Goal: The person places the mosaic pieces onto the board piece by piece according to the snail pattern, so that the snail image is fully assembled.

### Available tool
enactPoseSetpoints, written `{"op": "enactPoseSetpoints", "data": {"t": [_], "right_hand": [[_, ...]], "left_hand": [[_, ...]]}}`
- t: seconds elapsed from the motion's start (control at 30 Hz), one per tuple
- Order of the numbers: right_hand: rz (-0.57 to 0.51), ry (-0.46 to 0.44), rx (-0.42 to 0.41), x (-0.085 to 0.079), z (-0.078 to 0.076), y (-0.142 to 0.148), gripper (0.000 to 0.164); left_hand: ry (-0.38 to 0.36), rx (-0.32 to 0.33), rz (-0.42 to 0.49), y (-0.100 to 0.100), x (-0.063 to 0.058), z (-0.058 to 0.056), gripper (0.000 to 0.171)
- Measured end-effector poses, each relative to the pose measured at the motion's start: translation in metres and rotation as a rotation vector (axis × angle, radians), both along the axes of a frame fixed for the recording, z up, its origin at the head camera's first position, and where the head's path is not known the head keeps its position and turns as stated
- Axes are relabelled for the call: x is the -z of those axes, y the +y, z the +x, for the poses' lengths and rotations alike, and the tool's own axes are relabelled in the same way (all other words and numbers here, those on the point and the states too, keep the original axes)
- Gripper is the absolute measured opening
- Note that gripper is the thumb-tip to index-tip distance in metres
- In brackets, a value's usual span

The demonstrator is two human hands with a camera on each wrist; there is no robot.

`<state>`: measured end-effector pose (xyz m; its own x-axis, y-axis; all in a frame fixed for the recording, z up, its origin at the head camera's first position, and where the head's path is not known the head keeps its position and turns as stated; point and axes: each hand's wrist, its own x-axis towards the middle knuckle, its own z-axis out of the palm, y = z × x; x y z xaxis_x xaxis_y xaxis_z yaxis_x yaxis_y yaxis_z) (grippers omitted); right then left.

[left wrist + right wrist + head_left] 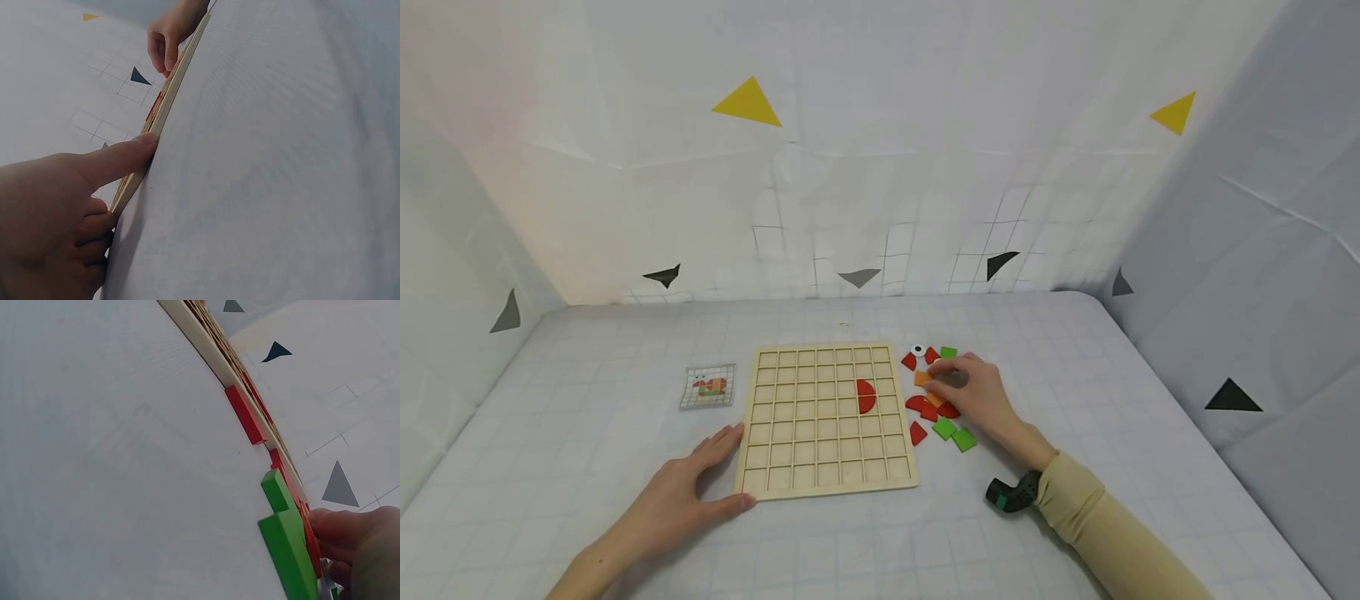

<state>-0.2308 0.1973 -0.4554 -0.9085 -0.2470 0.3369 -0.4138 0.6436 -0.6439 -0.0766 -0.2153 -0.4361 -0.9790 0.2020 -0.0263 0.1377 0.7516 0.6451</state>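
A pale wooden grid board [805, 433] lies flat, with one red half-round piece [867, 397] in its right part. My left hand [681, 492] is at the board's lower left corner, thumb and fingers spread; the left wrist view has the thumb [134, 153] against the board's edge. Over the loose pieces right of the board is my right hand [976, 393]. Its thumb and index fingertips are at the edge of an orange square [922, 379]; I cannot tell whether they grip it. Another orange piece [935, 400] lies under the thumb, partly hidden.
Several red pieces [917, 433] and green squares [964, 439] lie around the right hand, with a round eye piece [917, 350] beyond. Left of the board is a small pattern card [707, 387]. A black strapped device [1011, 494] sits at the right wrist. White fabric walls enclose the table.
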Motion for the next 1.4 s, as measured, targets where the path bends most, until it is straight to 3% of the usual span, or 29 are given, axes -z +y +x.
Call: {"op": "enactPoseSetpoints", "data": {"t": [0.47, 0.7, 1.17, 1.4], "right_hand": [[0.025, 0.044, 0.007, 0.005, -0.003, 0.001, 0.024], [0.016, 0.011, 0.024, 0.002, 0.0, 0.0, 0.026], [-0.083, 0.054, -0.209, -0.015, 0.015, -0.033, 0.021], [-0.08, 0.094, -0.264, -0.014, 0.012, -0.054, 0.021]], "left_hand": [[0.007, 0.004, 0.004, 0.0, -0.001, 0.001, 0.096], [-0.01, -0.002, 0.004, 0.0, 0.0, 0.0, 0.097], [-0.002, 0.0, 0.006, -0.001, 0.0, 0.0, 0.096], [0.002, -0.003, 0.009, -0.001, 0.0, 0.001, 0.097]]}}
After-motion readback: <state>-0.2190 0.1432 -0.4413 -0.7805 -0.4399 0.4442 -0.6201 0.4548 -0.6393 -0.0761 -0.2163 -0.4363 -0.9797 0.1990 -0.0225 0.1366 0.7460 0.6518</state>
